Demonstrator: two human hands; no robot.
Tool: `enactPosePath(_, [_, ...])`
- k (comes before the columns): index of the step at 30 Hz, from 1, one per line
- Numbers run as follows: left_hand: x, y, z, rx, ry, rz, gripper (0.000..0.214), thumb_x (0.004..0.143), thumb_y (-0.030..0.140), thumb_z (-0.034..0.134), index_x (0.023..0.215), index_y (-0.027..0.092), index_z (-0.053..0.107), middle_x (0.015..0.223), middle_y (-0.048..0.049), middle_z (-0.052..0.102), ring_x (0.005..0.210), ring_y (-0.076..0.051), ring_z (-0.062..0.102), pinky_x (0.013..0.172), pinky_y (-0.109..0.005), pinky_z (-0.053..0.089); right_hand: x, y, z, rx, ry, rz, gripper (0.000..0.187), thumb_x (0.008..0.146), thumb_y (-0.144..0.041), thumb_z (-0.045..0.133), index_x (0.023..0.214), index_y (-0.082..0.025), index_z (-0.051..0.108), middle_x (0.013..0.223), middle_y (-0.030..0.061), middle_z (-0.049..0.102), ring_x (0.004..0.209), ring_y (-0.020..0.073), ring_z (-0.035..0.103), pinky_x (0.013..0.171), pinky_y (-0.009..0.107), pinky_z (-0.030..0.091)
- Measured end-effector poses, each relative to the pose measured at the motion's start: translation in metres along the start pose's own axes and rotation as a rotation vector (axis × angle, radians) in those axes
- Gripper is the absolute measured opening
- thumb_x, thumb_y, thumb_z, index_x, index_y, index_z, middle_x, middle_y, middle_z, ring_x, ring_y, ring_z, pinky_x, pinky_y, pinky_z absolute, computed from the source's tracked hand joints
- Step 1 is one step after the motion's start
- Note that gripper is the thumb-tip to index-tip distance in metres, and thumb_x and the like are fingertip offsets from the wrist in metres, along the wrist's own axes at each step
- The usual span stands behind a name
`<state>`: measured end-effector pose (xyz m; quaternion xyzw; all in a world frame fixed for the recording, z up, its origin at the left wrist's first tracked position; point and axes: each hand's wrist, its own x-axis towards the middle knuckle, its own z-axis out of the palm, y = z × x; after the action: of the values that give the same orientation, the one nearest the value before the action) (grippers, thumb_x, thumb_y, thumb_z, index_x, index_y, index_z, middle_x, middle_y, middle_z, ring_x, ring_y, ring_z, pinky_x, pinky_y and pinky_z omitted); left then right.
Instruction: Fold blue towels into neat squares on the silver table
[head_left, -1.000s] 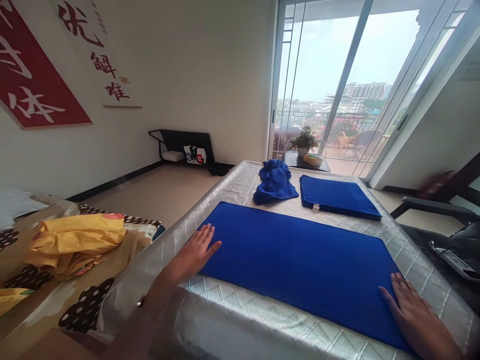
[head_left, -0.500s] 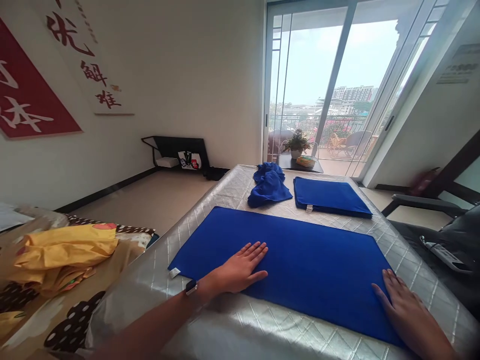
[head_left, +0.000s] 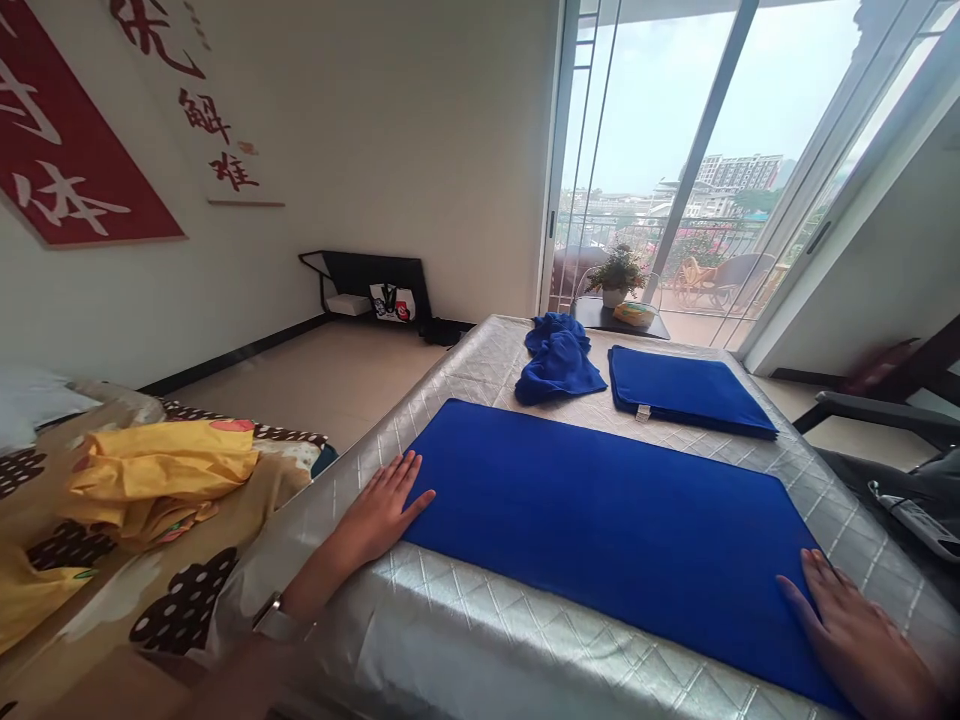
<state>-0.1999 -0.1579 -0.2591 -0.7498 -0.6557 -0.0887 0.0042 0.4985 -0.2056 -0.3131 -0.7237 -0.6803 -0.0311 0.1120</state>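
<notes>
A blue cloth (head_left: 600,510), spread flat in a long rectangle, lies on a silver quilted cover (head_left: 480,610). My left hand (head_left: 380,512) rests on its left end with fingers stretched out, covering that near corner. At the right end my right hand (head_left: 847,615) lies on the cloth's edge, also open, thumb apart from the fingers. Neither hand grips anything. Farther back are a crumpled blue cloth (head_left: 559,365) and a neat stack of folded blue cloths (head_left: 690,390) with a small white label at its front edge.
To the left, yellow fabric (head_left: 165,470) lies on a patterned bedspread (head_left: 247,520). A black armchair (head_left: 885,415) stands at the right. Beyond the far edge, a small dark table (head_left: 592,315) holds a potted plant (head_left: 616,275) before a glass sliding door (head_left: 652,120).
My left hand has slid left from the middle of the blue cloth to its left end. My right hand stays at the right edge. The view has shifted slightly.
</notes>
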Motion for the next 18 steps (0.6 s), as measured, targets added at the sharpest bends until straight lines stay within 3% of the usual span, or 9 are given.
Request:
enactPosePath(2, [0.000, 0.003, 0.001, -0.005, 0.019, -0.002, 0.080, 0.099, 0.068, 0.026, 0.159, 0.016, 0.019, 0.163, -0.0114, 0.024, 0.151, -0.028, 0.023, 0.122, -0.049, 0.021, 0.002, -0.017, -0.012, -0.028, 0.028, 0.000, 0.081, 0.084, -0.058, 0.015, 0.138, -0.014, 0.056, 0.151, 0.0179, 0.047, 0.144, 0.0355, 0.034, 0.115, 0.061, 0.027])
enactPosePath(4, [0.000, 0.004, 0.002, -0.014, 0.032, 0.003, 0.080, 0.099, 0.069, 0.026, 0.159, 0.016, 0.020, 0.163, -0.0114, 0.025, 0.150, -0.028, 0.024, 0.122, -0.048, 0.021, 0.007, -0.052, -0.027, -0.070, 0.048, -0.017, 0.083, 0.087, -0.056, 0.011, 0.140, -0.009, 0.054, 0.152, 0.0179, 0.045, 0.146, 0.0340, 0.032, 0.118, 0.059, 0.025])
enactPosePath(6, [0.000, 0.003, 0.003, -0.020, 0.050, 0.013, 0.080, 0.098, 0.069, 0.027, 0.159, 0.017, 0.020, 0.163, -0.0111, 0.026, 0.150, -0.029, 0.025, 0.122, -0.048, 0.021, 0.014, -0.105, -0.041, -0.066, 0.002, -0.069, 0.083, 0.092, -0.055, 0.010, 0.146, -0.004, 0.046, 0.156, 0.0171, 0.039, 0.149, 0.0306, 0.026, 0.120, 0.054, 0.023])
enactPosePath(9, [0.000, 0.001, 0.005, -0.022, 0.069, 0.025, 0.080, 0.098, 0.069, 0.026, 0.159, 0.017, 0.020, 0.163, -0.0112, 0.026, 0.150, -0.029, 0.025, 0.122, -0.049, 0.021, 0.029, -0.201, -0.054, 0.021, -0.122, -0.136, 0.079, 0.097, -0.057, 0.010, 0.155, -0.008, 0.033, 0.160, 0.0110, 0.032, 0.150, 0.0250, 0.023, 0.122, 0.048, 0.022])
enactPosePath(11, [0.000, 0.001, 0.006, -0.017, 0.073, 0.025, 0.081, 0.098, 0.070, 0.026, 0.159, 0.016, 0.021, 0.162, -0.0118, 0.027, 0.150, -0.029, 0.025, 0.122, -0.049, 0.021, 0.039, -0.258, -0.055, 0.072, -0.201, -0.213, 0.079, 0.098, -0.062, 0.011, 0.158, -0.013, 0.026, 0.163, 0.0065, 0.025, 0.151, 0.0219, 0.019, 0.124, 0.046, 0.019])
enactPosePath(13, [0.001, 0.001, 0.007, -0.008, 0.077, 0.024, 0.082, 0.097, 0.070, 0.026, 0.158, 0.015, 0.023, 0.162, -0.0121, 0.028, 0.149, -0.030, 0.026, 0.122, -0.050, 0.021, 0.046, -0.298, -0.052, 0.097, -0.238, -0.265, 0.080, 0.099, -0.063, 0.010, 0.158, -0.012, 0.023, 0.164, 0.0059, 0.019, 0.152, 0.0200, 0.014, 0.125, 0.044, 0.014])
enactPosePath(15, [0.001, 0.001, 0.008, 0.000, 0.079, 0.024, 0.083, 0.097, 0.071, 0.027, 0.158, 0.015, 0.023, 0.162, -0.0122, 0.028, 0.149, -0.029, 0.028, 0.122, -0.050, 0.021, 0.050, -0.319, -0.046, 0.105, -0.257, -0.280, 0.081, 0.099, -0.064, 0.010, 0.158, -0.011, 0.021, 0.164, 0.0066, 0.016, 0.152, 0.0195, 0.010, 0.125, 0.044, 0.011])
enactPosePath(18, [0.001, 0.001, 0.009, 0.005, 0.074, 0.023, 0.082, 0.098, 0.070, 0.026, 0.158, 0.014, 0.022, 0.162, -0.0119, 0.027, 0.149, -0.028, 0.027, 0.123, -0.050, 0.020, 0.050, -0.318, -0.039, 0.102, -0.271, -0.257, 0.082, 0.098, -0.066, 0.011, 0.159, -0.011, 0.017, 0.165, 0.0069, 0.012, 0.152, 0.0197, 0.007, 0.125, 0.044, 0.008])
